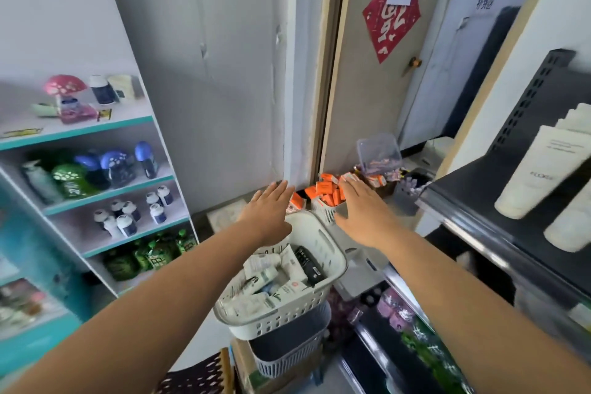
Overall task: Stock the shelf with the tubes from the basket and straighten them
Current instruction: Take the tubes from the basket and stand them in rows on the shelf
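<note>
Two bare arms are reaching forward from you, and neither is holding anything. Your left hand is hovering palm down over the far left rim of the white basket, fingers straight and together, its grip lying open. Your right hand is hovering just past the basket's far right corner, fingers flat and slightly spread, its grip open as well. Many white tubes are lying jumbled in the basket, crossing one another at all angles, and a black packet is leaning against the right wall among them. The basket is sitting on top of a grey slotted bin, near you and low in the scene. To the right, the dark shelf is carrying two large pale tubes lying side by side at a slant; others behind them are only partly showing. Beyond your fingertips, orange boxes are standing in a small white crate at the foot of the door. On the left, a teal-edged rack is holding bottles and green packs.
</note>
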`<state>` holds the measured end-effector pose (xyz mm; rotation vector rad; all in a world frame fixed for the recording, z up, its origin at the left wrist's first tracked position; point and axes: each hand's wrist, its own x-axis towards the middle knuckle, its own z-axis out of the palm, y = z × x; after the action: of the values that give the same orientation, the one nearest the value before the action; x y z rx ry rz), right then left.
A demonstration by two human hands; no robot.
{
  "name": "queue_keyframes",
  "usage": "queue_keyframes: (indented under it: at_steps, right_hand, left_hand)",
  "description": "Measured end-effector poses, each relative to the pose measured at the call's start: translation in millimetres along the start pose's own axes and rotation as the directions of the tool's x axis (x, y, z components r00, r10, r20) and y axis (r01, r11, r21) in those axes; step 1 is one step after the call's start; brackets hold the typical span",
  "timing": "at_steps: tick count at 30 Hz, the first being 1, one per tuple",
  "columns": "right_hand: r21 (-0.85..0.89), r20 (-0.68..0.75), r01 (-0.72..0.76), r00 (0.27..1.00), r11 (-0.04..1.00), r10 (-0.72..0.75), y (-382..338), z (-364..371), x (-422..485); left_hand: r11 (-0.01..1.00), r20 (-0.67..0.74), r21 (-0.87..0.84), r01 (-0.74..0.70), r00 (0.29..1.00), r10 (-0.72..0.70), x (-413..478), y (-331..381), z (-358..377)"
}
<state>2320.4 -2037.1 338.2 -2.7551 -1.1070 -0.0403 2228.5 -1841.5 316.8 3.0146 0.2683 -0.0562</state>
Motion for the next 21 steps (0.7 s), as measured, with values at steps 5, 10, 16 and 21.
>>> queue_keyframes:
  at_steps: [5,10,16,21]
  right_hand:
    - [0.019,0.066,0.002,0.998,1.0,-0.004,-13.5,29.8,23.5]
    - [0.031,0.167,0.019,0.986,0.999,-0.024,-19.0,62.2,46.6]
    - [0.048,0.269,0.077,0.959,0.996,-0.087,-18.8,107.7,67.8]
    - [0.052,0.416,0.108,0.902,0.993,-0.12,-10.7,150.8,88.5]
  left_hand:
    - [1.0,0.049,-0.016,0.022,0.999,-0.021,2.6,-32.5,22.1]
    - [0.994,0.136,-0.059,0.088,0.987,-0.079,7.7,-61.2,54.7]
    - [0.982,0.23,-0.067,0.178,0.96,-0.159,12.1,-84.3,104.0]
    - [0.947,0.329,-0.103,0.304,0.909,-0.256,22.9,-94.6,152.7]
